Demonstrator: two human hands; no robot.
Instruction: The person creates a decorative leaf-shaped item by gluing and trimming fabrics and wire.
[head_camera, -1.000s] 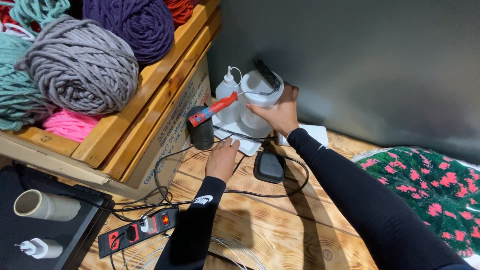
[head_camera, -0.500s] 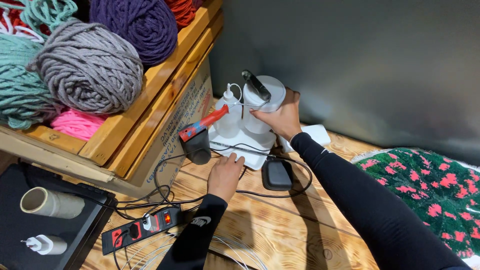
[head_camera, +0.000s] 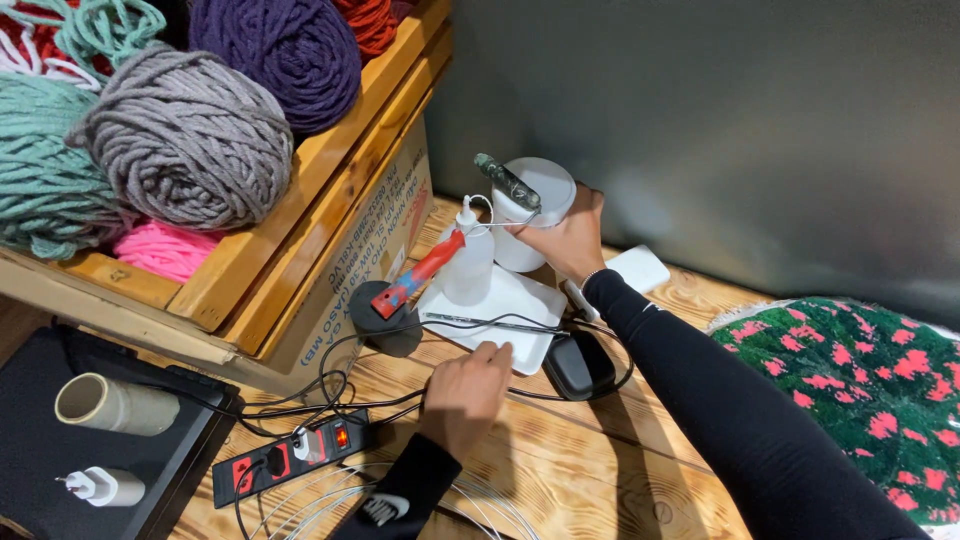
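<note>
Your right hand (head_camera: 565, 238) clasps the upright white tub (head_camera: 533, 212) on the white tray (head_camera: 500, 305); the brush (head_camera: 507, 180) across its lid points up-left. Your left hand (head_camera: 465, 393), fingers loosely bent, touches the tray's near edge.

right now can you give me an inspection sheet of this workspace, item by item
surface: wooden plank table, grain bare at lower right.
job's things: white tub with a dark tool across its top; white tray under it and under a white squeeze bottle.
clutter: red-handled tool on a black round base, black case, cardboard tubes on a black box at lower left.
hands: right hand grips the tub's side; left hand has fingers on the tray's near edge.
cables: black leads tangle from a power strip; thin wire hoops at the bottom edge.
surroundings: yarn balls in a wooden crate, grey wall, green rug with pink flowers.
</note>
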